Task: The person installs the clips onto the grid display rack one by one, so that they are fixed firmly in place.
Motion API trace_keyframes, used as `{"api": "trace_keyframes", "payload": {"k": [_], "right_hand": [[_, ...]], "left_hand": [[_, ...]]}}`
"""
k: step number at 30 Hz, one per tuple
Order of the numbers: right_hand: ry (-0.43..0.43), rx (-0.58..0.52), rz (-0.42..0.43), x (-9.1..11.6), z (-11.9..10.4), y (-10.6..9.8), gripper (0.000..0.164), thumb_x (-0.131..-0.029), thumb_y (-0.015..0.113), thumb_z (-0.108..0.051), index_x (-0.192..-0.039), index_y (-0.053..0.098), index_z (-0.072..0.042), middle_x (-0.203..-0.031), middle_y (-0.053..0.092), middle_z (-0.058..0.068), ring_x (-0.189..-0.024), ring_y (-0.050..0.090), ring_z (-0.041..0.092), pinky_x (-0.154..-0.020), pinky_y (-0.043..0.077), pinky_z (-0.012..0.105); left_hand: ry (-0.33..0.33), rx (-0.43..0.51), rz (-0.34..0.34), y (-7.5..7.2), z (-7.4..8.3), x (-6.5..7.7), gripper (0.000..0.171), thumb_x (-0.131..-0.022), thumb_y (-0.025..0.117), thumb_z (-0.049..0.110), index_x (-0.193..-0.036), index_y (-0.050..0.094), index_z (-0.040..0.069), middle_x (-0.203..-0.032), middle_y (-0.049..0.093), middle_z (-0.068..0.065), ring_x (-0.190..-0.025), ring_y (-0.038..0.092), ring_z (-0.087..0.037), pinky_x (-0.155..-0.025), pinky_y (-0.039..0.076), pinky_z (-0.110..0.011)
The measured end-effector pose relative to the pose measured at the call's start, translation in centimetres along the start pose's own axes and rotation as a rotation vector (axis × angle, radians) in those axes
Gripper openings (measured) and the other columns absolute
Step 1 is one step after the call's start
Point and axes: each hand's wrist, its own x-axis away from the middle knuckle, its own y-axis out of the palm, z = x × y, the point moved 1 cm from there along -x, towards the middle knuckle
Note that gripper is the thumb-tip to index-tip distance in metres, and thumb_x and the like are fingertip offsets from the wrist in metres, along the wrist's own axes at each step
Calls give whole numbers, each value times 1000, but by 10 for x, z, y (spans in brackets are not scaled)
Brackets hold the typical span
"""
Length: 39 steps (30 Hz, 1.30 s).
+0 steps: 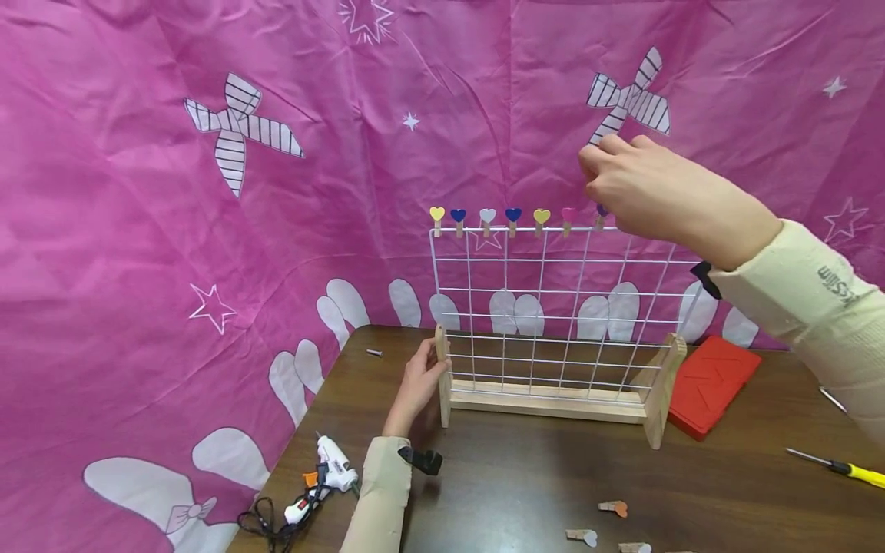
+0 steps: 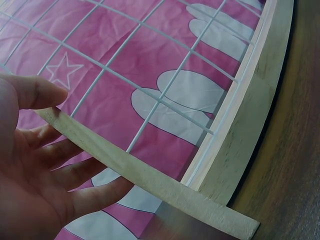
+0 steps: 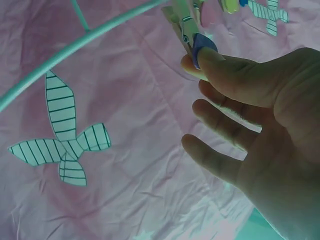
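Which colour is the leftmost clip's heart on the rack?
That heart is yellow, clearest in the head view.

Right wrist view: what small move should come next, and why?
Probably ease the right hand off the purple clip, letting it grip the top rail. The clip looks to be at the rail, next in the row after the pink clip, and the left hand holds the upright.

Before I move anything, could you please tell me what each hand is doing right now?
Left hand: gripping the rack's side.
Right hand: pinching the purple peg.
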Motion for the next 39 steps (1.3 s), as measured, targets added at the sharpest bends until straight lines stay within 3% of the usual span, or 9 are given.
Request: {"api": "trace_keyframes", "payload": {"k": [6,12,16,21,28,36,39], "right_hand": [[11,-14,-45,-1,-1,11,9,-66,68,7,-68,67,-1,-80,44,13,-76,42,34,-54,40,43],[46,-68,-30,6,-2,12,7,-67,68,3,-73,67,-1,-83,48,12,-79,45,33,-56,40,43],[112,-116,0,17,-3,10,12,-72,68,-6,-82,64,0,-90,51,16,-83,46,36,-59,40,45],[160,-187,58,37,-8,11,14,-77,67,-8,-89,63,-2,-92,53,15,-84,48,34,-62,41,46],[170,-242,126,68,-20,18,29,-70,71,-5,-97,64,-3,-95,54,13,-88,50,34,-62,42,48],[141,-366,146,111,-46,35,33,-65,75,-7,-96,64,-7,-93,56,3,-83,54,21,-66,46,40],[145,-402,160,128,-58,44,26,-80,69,-28,-97,65,-9,-94,57,-2,-82,54,15,-67,46,33]], "left_hand": [[-18,4,9,4,-12,-1,38,-89,54,3,-126,46,-2,-125,53,-21,-120,48,-30,-100,39,-43],[7,3,0,3,-3,1,38,-89,53,1,-125,45,-6,-124,53,-25,-119,48,-34,-98,40,-46],[9,3,24,3,-19,-4,38,-89,55,4,-125,46,-2,-124,56,-19,-119,49,-31,-98,41,-45],[3,11,46,3,-35,-9,39,-88,56,4,-126,46,-1,-125,56,-14,-119,49,-27,-100,39,-42],[-3,2,51,4,-35,-9,37,-89,55,4,-125,48,3,-124,57,-13,-119,50,-26,-100,39,-43],[-22,-8,43,5,-34,-12,37,-89,56,7,-125,48,4,-124,57,-12,-119,49,-24,-101,39,-41],[-14,-6,45,5,-35,-14,37,-89,56,6,-125,48,3,-125,56,-14,-119,49,-25,-101,39,-42]]}}
